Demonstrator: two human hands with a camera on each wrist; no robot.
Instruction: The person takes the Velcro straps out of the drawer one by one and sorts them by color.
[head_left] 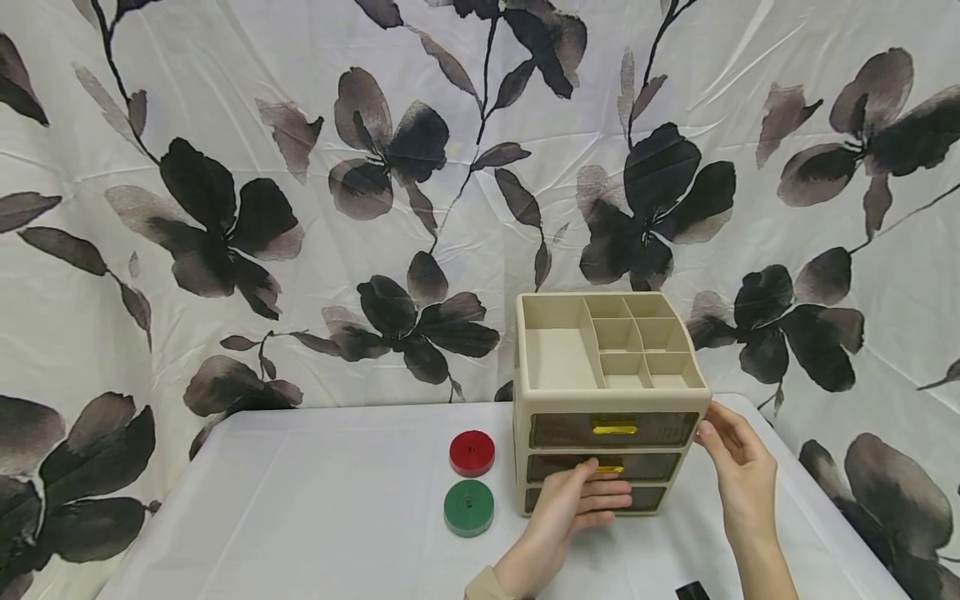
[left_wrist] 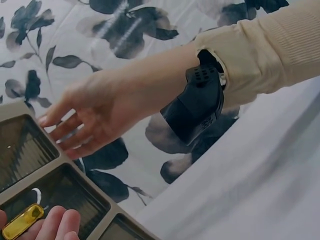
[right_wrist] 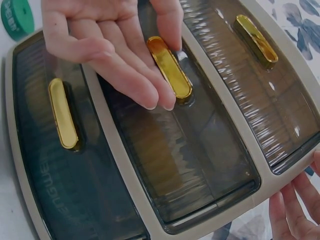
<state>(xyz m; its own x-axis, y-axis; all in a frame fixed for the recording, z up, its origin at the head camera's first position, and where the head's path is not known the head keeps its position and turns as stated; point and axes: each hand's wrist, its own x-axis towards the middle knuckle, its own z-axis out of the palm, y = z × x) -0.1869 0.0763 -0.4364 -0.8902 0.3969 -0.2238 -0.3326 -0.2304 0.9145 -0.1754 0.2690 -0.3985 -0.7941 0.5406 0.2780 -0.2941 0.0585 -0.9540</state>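
Note:
A beige desktop organizer (head_left: 615, 400) has three smoky, see-through drawers with yellow handles and a divided tray on top. My left hand (head_left: 558, 504) is in front of the middle drawer, fingers extended. In the right wrist view, the left fingertips (right_wrist: 162, 97) lie beside the middle drawer's handle (right_wrist: 175, 75), with the thumb on its other side. My right hand (head_left: 750, 467) is at the organizer's right side, fingertips at its upper edge and fingers loosely bent. The left wrist view shows the right hand (left_wrist: 95, 112) beside the frame.
A red disc (head_left: 472, 452) and a green disc (head_left: 468, 507) lie on the white-covered table (head_left: 300, 500), left of the organizer. A floral cloth (head_left: 465, 208) hangs behind. A black wrist camera (left_wrist: 200, 100) sits on the right wrist.

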